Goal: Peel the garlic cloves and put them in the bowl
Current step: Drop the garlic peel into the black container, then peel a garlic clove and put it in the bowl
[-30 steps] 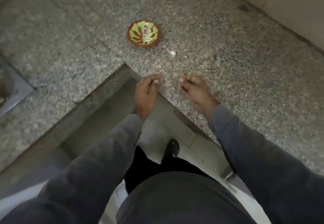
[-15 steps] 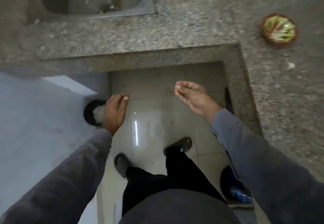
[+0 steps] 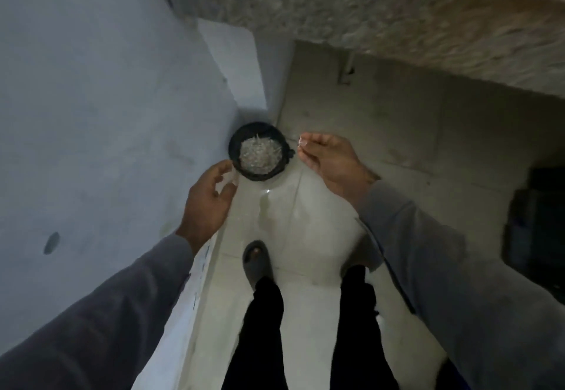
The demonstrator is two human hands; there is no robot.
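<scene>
I am looking down at the floor, and the painted bowl is out of view. My left hand [image 3: 211, 203] hovers at the near left edge of a black bin [image 3: 241, 136], its fingers spread and relaxed with nothing visible in them. My right hand [image 3: 333, 163] is held just right of the bin, its fingertips pinched on a small pale piece, seemingly a garlic clove [image 3: 302, 142]. The bin holds a heap of whitish scraps [image 3: 260, 156].
A pale blue-white panel [image 3: 91, 114] fills the left side. The speckled granite counter [image 3: 367, 7] overhangs at the top. Below it lies tiled floor [image 3: 305, 221] with my slippered foot [image 3: 256, 261]. Dark objects [image 3: 535, 221] stand under the counter at the right.
My view swung from the counter and bowl down to the floor bin. My left hand moved to the bin and its pinched fingers spread apart. My right hand keeps its pinch.
</scene>
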